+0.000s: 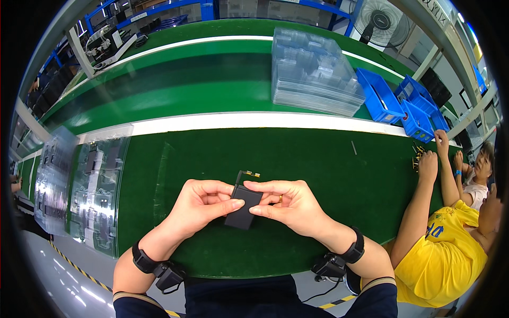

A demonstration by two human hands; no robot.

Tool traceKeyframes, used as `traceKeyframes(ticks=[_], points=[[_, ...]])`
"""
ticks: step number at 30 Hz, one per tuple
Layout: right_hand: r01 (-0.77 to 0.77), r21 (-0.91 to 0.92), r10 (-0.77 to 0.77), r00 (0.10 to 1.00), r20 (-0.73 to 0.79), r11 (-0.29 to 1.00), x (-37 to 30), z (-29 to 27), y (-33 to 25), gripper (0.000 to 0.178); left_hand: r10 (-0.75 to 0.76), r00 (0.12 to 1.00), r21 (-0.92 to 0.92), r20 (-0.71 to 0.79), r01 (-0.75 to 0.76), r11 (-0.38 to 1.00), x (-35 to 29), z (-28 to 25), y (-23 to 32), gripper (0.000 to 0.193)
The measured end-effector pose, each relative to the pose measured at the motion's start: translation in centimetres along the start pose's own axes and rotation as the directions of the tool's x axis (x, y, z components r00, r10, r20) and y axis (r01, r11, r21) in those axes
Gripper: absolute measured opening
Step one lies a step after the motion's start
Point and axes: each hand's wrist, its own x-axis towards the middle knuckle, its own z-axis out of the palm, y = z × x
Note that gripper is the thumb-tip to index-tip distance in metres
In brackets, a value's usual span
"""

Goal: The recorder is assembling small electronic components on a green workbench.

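A flat black rectangular battery pack (243, 211) is held over the green work mat, in the middle of the view. From its far end rises a thin dark flex strip with a small gold-coloured connector (251, 174). My left hand (201, 204) pinches the pack's left edge, its thumb lying across the black face. On the other side my right hand (289, 204) grips the right edge between thumb and fingers. The right forefinger reaches the top corner beside the strip. Both hands are closed on the same pack, and its underside is hidden.
Clear plastic trays (95, 193) holding dark parts lie at the left. Beyond the white rail, a tall stack of clear trays (313, 74) stands on the green belt, with blue bins (379, 98) to its right. A person in a yellow shirt (440, 254) works at the right.
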Motion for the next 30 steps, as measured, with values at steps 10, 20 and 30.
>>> traceKeyframes(ticks=[10, 20, 30], points=[[-0.195, 0.117, 0.203, 0.978, -0.053, 0.974, -0.2, 0.2, -1.4, 0.028, 0.01, 0.999, 0.058, 0.038, -0.012, 0.998, 0.2, 0.0, -0.2, 0.017], [-0.121, -0.111, 0.115, 0.992, -0.059, 0.986, 0.6, 0.0, 0.0, 0.019, 0.068, 0.997, 0.258, 0.021, -0.071, 0.964, -0.2, -0.4, -0.7, 0.017], [-0.16, -0.145, 0.154, 0.987, -0.045, 0.976, 0.2, -0.7, -0.7, 0.026, 0.097, 0.981, 0.456, -0.17, -0.009, 0.89, -4.9, -4.0, 3.8, 0.026]])
